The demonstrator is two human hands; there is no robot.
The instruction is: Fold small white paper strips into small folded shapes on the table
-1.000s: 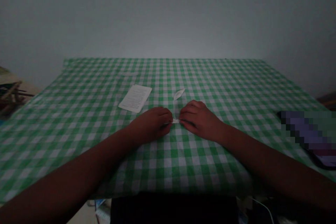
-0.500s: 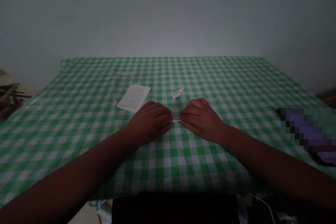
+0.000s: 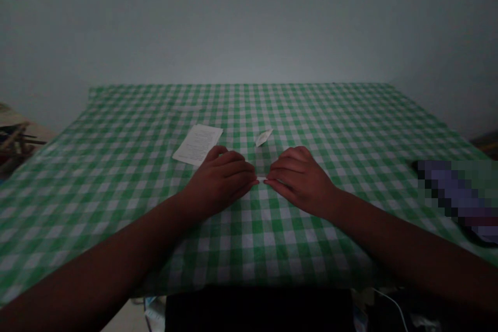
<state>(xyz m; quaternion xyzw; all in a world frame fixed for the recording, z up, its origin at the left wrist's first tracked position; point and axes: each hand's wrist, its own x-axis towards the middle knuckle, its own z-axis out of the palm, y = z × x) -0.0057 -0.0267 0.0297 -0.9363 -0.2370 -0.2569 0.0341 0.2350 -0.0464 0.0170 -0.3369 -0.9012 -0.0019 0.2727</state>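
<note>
A thin white strip, probably folded paper, spans the small gap between my two hands near the middle of the table. My left hand pinches its left end between thumb and fingers. At the other end, my right hand grips it the same way, thumb below and fingers above. Most of the strip is hidden by my fingers. Just beyond my left hand lie printed paper sheets, partly covered by it. A small folded piece of paper rests past the gap between my hands.
A green and white checked tablecloth covers the table, which reaches back to a pale wall. On the right lies a dark-edged, pixelated object. A white cable hangs below the front edge, at the right.
My fingertips have come slightly closer together on the white strip, and the left fingers have shifted a little. The papers lie where they were.
</note>
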